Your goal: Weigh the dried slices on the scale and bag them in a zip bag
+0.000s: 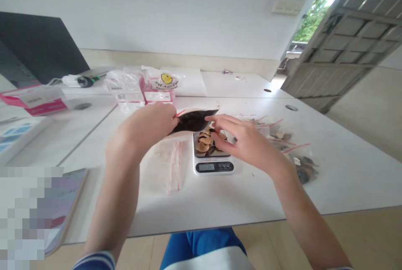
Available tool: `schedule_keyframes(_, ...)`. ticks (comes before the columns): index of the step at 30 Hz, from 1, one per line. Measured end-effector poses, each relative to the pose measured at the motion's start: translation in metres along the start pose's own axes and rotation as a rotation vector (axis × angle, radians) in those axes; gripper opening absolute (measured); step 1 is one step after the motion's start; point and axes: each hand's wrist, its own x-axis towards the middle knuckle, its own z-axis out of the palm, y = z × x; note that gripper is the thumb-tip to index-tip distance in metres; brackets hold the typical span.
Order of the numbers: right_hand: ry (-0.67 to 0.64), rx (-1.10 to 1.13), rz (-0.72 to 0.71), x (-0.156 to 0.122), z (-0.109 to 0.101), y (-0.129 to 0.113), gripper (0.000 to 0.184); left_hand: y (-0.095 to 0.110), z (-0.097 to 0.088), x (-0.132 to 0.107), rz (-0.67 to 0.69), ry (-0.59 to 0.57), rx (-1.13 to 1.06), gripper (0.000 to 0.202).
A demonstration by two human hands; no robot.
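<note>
Left to right along the white worktop [345,186]: clear bags and pink-and-white packets [128,94] lie at 11 o'clock from the scale. The left hand [146,125] pinches the edge of a dark foil pouch [192,121], held above the pan. An empty red-lined zip bag [173,165] lies flat below it, at 9 o'clock. Brown dried slices [203,142] sit on the pan of a digital kitchen scale [214,167]. The right hand [243,140] is over the pan, apart from the left; its fingers may reach the pouch, though the view is poor. Zip bags of dark pieces [303,165] already lie at 3 o'clock.
</note>
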Motion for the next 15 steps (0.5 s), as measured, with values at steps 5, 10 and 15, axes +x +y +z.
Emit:
schedule_keyframes(5,0.032,0.063,0.244,-0.041,0.010,0.037,0.010,-0.009,-0.005,0.006,-0.198,0.130,-0.090,0.036)
schedule_keyframes(10,0.025,0.032,0.269,-0.068,0.042,0.065,0.011,-0.017,-0.002,0.022,-0.389,0.165,-0.145,0.043)
schedule_keyframes(15,0.022,0.090,0.321,-0.079,0.057,0.071,0.008,-0.025,0.000,0.029,-0.454,0.183,-0.188,0.046)
